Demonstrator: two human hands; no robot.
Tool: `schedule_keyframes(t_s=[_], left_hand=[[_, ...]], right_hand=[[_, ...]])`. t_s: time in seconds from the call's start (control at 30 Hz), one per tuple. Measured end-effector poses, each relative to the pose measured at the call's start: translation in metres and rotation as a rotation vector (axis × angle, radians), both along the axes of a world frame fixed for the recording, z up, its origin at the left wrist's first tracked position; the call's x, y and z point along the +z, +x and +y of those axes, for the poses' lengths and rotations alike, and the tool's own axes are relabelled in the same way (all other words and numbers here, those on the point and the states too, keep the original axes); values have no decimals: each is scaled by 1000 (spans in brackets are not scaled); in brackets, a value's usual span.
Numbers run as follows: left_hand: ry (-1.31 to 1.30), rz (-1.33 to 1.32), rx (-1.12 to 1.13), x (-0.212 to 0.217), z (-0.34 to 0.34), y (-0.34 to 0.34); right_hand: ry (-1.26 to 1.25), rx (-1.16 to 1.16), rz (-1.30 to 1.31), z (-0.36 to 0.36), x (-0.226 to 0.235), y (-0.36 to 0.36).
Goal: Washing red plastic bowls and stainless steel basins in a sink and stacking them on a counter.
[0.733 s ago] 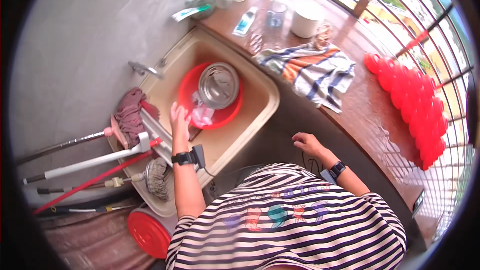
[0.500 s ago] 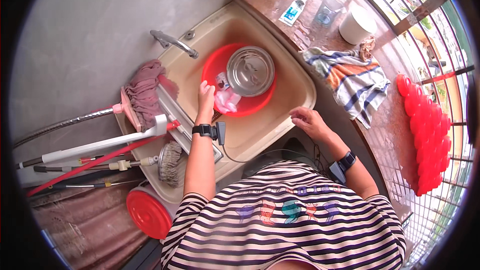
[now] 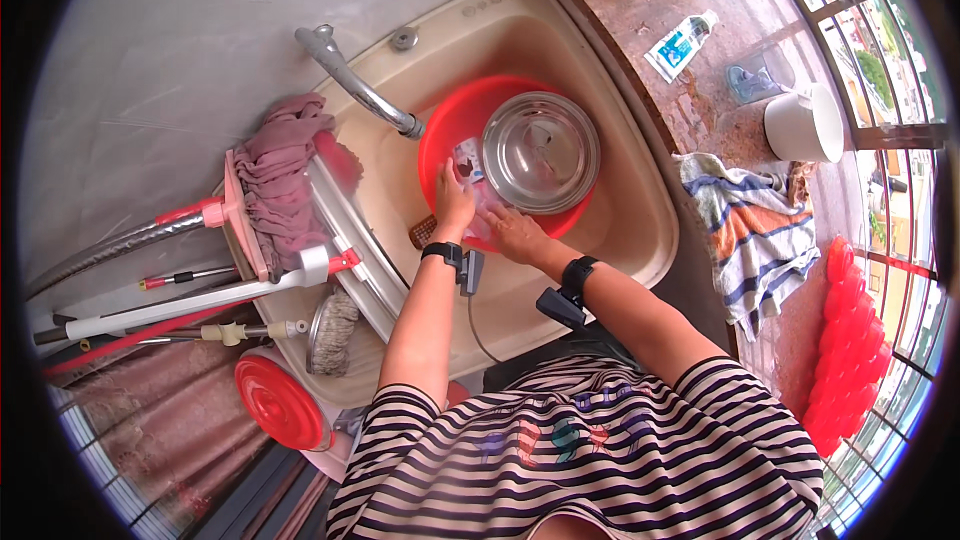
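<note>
A red basin [image 3: 436, 125] stands in the beige sink [image 3: 640, 232], under the tap. A round, shiny metal bowl [image 3: 540, 152] rests inside it, on the right. Beside the bowl lies a crumpled pink-and-white cloth [image 3: 483, 202], with a small printed piece [image 3: 467, 158] at its upper end. My left hand [image 3: 455, 204] is closed at the cloth's left side. From the other side, my right hand [image 3: 518, 234] lies over its lower part, fingers curled and partly hidden. Both hands are low over the basin's near rim.
A curved metal tap [image 3: 360, 85] reaches over the sink. Mops and a brush [image 3: 332, 332] lean at the left, near a red-lidded bucket [image 3: 275, 402]. The right counter holds a toothpaste tube [image 3: 682, 45], a clear cup [image 3: 760, 75], a white mug [image 3: 805, 124] and a striped towel [image 3: 755, 240].
My right hand has moved left from the sink's near edge into the basin, onto the cloth. My left hand has moved from the basin's rim to the cloth. The view has shifted.
</note>
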State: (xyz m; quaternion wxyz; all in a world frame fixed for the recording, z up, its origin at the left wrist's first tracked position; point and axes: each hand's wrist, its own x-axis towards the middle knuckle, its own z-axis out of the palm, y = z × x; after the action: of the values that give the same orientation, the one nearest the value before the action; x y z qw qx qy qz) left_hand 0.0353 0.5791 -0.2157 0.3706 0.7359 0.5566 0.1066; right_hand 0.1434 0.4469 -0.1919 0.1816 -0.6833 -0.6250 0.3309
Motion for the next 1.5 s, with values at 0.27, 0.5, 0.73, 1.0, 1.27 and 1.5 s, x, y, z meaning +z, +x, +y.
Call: schedule_keyframes(t_s=[0.27,0.5,0.73,1.0,1.27,1.5], left_hand=[[182,242,-408,5,11,34],[-4,281,-234,-14,28,41],[-502,415,-98,-29,35,21],[-920,-254,291,9,-11,2],[-169,-90,65,-17,-31,-12],[-298,32,-152,-10,-25,3]], right_hand=[[-395,39,-80,-9,-21,49],[-216,-236,265,-24,-1,66],[-66,-388,281,-18,2,47],[-165,-156,79,-1,-17,59],[-72,-329,57,-12,-27,52],[156,-1281,1194,16,-27,80]])
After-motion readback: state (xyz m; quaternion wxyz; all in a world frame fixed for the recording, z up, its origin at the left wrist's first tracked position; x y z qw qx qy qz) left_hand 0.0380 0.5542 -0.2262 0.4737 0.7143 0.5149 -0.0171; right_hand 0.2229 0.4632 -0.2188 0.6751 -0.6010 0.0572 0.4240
